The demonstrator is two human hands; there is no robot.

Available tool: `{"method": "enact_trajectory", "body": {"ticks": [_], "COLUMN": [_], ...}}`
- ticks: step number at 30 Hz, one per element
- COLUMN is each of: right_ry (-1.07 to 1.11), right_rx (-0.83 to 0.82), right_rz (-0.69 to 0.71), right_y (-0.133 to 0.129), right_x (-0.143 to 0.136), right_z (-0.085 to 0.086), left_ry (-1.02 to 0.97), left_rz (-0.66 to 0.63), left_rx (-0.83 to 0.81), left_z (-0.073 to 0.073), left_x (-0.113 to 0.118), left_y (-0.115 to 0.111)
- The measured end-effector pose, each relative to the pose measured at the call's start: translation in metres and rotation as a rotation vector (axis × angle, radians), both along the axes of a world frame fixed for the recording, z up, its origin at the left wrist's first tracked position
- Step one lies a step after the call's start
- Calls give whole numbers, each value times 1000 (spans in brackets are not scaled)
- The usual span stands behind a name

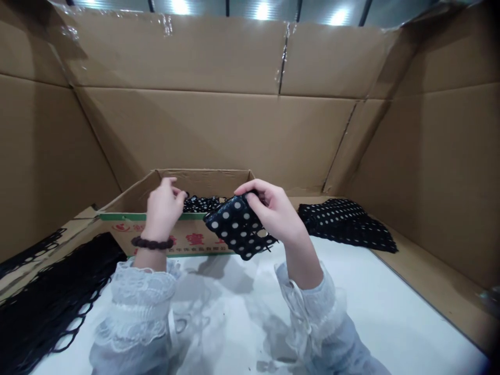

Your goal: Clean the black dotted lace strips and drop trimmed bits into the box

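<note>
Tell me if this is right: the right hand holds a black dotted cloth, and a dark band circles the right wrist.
Not quite: the head view shows the dark band around the left wrist. The right hand does hold the black dotted cloth.

1. Glare is being thrown by overhead lamps (262, 10) at twelve o'clock.
2. Soft shadows are being cast on the white tabletop (363, 297) toward six o'clock.
3. The edge at four o'clock is being darkened and blurred.
</note>
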State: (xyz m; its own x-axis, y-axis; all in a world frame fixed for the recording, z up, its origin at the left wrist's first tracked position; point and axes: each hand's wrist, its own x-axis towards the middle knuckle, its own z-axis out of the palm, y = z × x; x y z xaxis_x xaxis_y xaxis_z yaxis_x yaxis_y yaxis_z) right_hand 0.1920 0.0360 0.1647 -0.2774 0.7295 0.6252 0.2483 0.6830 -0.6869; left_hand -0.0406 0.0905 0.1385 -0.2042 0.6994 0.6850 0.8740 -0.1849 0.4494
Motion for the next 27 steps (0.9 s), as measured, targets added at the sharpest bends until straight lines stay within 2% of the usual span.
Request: {"method": "enact_trajectory", "body": {"ticks": [2, 6, 9, 11, 14, 17, 20, 22, 25, 27], "right_ry": [39, 47, 49, 29, 12, 12, -2, -15, -51, -70], "right_rx": [-40, -36, 8, 36, 65, 70, 67, 69, 90, 117], "right_rz": [-20, -97, -163, -185, -187, -164, -110, -77, -49, -48], "right_y": [2, 5, 5, 3, 2, 3, 3, 2, -1, -3], "right_x": [-1, -5, -8, -9, -9, -9, -11, -13, -14, -12], "right_z": [0, -3, -4, -4, -3, -3, -4, -5, -5, -3], "left_ry": [81, 106, 95, 106, 155, 71, 82, 108, -50, -222], "left_rz": [-97, -231, -162, -105, -125, -225, -471, -535, -584, -578], "left_rx": [-71, 73, 136, 92, 23, 121, 5, -72, -153, -116], "left_z": [1, 8, 3, -3, -4, 9, 26, 33, 34, 30], "left_x": [7, 28, 30, 26, 22, 31, 46, 54, 57, 52], "left_y": [-4, -17, -8, 3, 6, -18, -50, -64, -66, -58]}}
